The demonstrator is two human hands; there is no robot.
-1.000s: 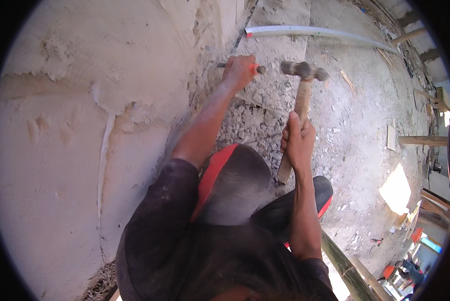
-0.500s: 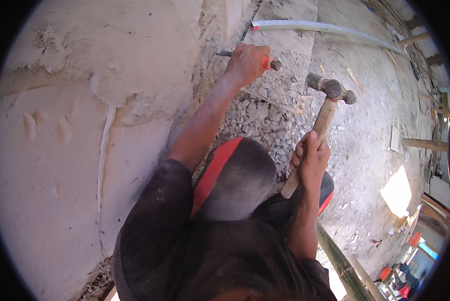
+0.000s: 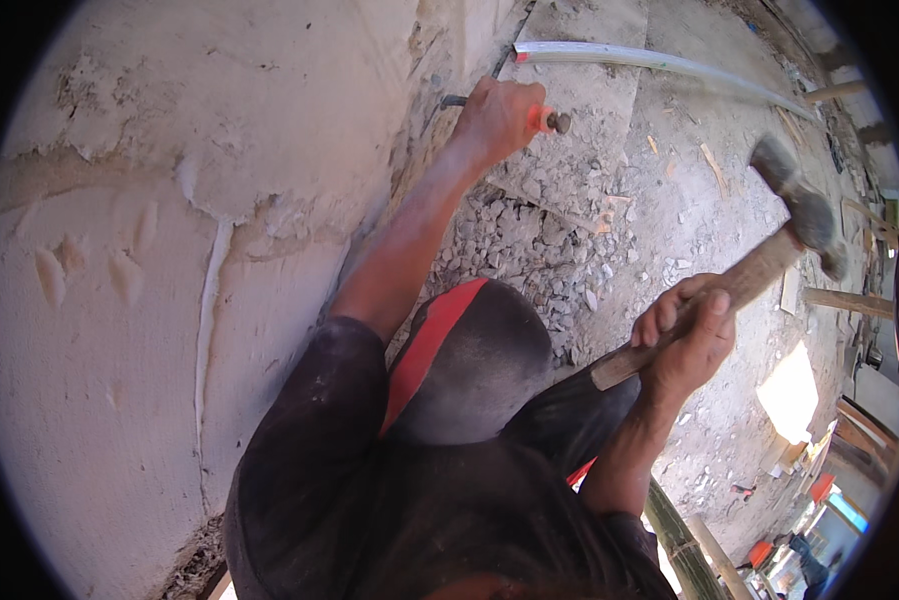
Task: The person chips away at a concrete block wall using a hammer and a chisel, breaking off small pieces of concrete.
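Note:
My left hand [image 3: 501, 118] is wrapped round a chisel [image 3: 546, 120] with an orange grip. Its blunt struck end points right, and its dark shaft reaches left toward the foot of the wall [image 3: 299, 130]; the tip is hard to make out. Out to the right, my right hand [image 3: 691, 328] is closed on the wooden handle of a hammer [image 3: 752, 268]. The hammer's steel head, slightly blurred, is raised at the upper right, well apart from the chisel. Broken rubble [image 3: 519, 245] lies below my left hand, between the wall and my knee.
A long pale metal bar [image 3: 619, 54] lies across the floor at the far side. Wood splinters [image 3: 714, 170] are scattered on the dusty concrete. A bamboo pole [image 3: 681, 545] stands at the lower right, and planks and poles line the right side.
My right hand has swung the hammer outward to the right, away from the chisel. My left hand keeps its grip on the chisel in nearly the same place.

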